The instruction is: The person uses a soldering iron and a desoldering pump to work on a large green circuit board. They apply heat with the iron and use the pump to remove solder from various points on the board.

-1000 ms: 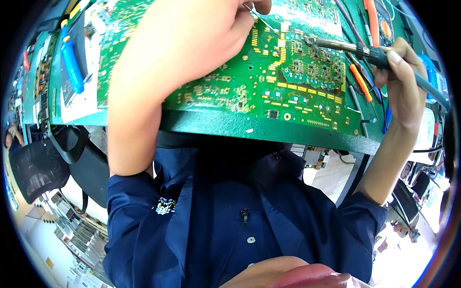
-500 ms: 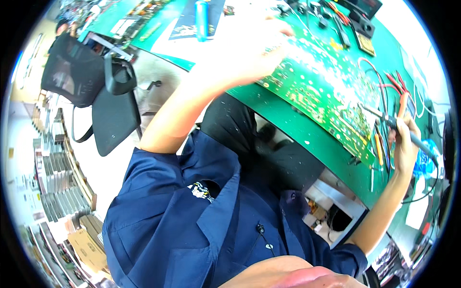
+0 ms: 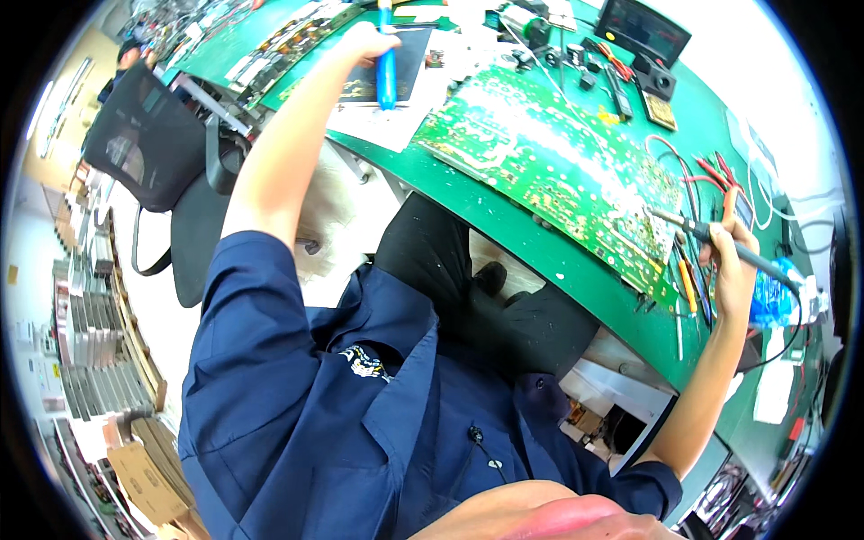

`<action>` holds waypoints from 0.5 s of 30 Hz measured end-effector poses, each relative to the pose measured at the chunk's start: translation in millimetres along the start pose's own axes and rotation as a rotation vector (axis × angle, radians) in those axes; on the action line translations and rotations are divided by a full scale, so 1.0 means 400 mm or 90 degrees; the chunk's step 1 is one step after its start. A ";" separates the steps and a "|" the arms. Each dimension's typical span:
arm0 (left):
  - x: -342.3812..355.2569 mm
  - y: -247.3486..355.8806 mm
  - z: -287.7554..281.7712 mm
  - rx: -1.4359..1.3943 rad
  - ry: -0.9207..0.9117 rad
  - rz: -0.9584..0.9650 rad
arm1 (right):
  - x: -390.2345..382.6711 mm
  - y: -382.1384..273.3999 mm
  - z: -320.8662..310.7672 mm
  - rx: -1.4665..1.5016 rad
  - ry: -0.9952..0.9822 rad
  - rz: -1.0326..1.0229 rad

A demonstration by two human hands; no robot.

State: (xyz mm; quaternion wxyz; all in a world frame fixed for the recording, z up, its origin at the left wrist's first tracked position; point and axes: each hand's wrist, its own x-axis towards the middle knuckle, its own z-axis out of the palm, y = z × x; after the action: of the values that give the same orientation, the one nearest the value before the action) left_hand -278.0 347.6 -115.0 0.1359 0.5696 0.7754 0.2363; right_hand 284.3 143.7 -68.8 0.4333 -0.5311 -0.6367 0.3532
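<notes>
My right hand [image 3: 731,261] is closed round a soldering iron [image 3: 697,229], its metal tip at the right end of a large green circuit board [image 3: 540,157]. Whether the tip touches the board I cannot tell. At the far left of the bench, my left hand [image 3: 364,43] has its fingers closed on a blue tube-shaped desoldering pump [image 3: 386,81]. The pump lies across a dark sheet [image 3: 409,67] on white paper [image 3: 387,130]; part of it is behind the fingers.
Screwdrivers [image 3: 688,286] and red-handled leads [image 3: 715,171] lie right of the board. Behind it stand a small screen [image 3: 641,36] and cables. A black office chair [image 3: 148,135] is at the left, and a person [image 3: 128,56] is in the background.
My left hand has moved left from above the circuit board to the blue desoldering pump. The right hand still holds the soldering iron at the board. The whole view has shifted slightly.
</notes>
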 end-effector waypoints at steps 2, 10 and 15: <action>-0.014 0.033 -0.031 -0.110 -0.059 0.013 | 0.002 0.004 -0.018 -0.087 0.017 -0.025; -0.354 0.265 -0.132 -0.864 -0.113 0.251 | 0.009 0.022 -0.026 -0.005 -0.034 0.019; -0.510 0.444 -0.077 -1.080 -0.298 0.356 | 0.010 0.034 -0.013 0.011 -0.035 0.002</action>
State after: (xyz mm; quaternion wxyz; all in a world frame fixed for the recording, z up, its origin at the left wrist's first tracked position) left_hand -83.1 190.2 -8.1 0.5992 0.4789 0.1295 0.6284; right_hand 294.1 150.0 -78.6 0.4196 -0.5185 -0.6444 0.3740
